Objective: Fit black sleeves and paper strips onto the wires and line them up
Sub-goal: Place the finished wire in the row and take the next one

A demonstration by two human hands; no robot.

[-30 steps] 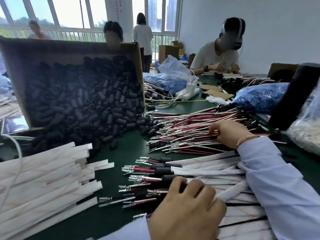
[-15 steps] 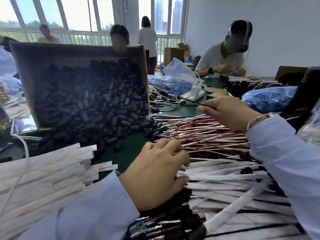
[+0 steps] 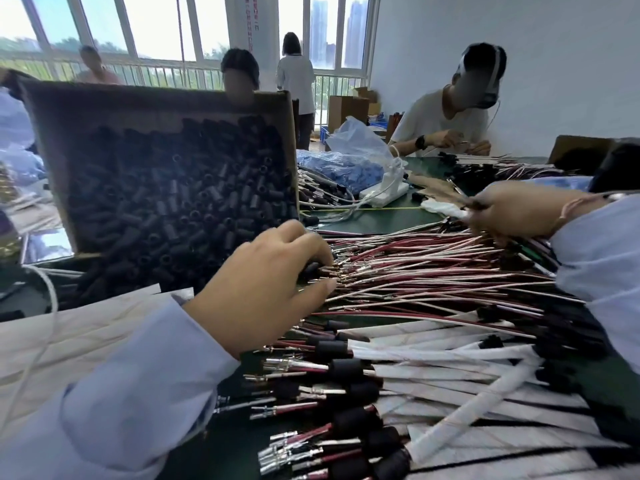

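Light-assembly workshop for hand wiring work. Shared green-topped bench (image 3: pixel 381 221); tilted cardboard box (image 3: pixel 156 98) heaped with black sleeves (image 3: pixel 180 202); loose red-and-white wires (image 3: pixel 433 265) with metal terminals, in bulk; stacked paper strips (image 3: pixel 86 334); bag of blue parts (image 3: pixel 339 168); cartons (image 3: pixel 346 109) near tall railed windows (image 3: pixel 156 29); seated worker (image 3: pixel 446 123) opposite, others beyond.

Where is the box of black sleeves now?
Head view, upper left: the box leans open toward the camera, just behind the left hand, left of the wires.
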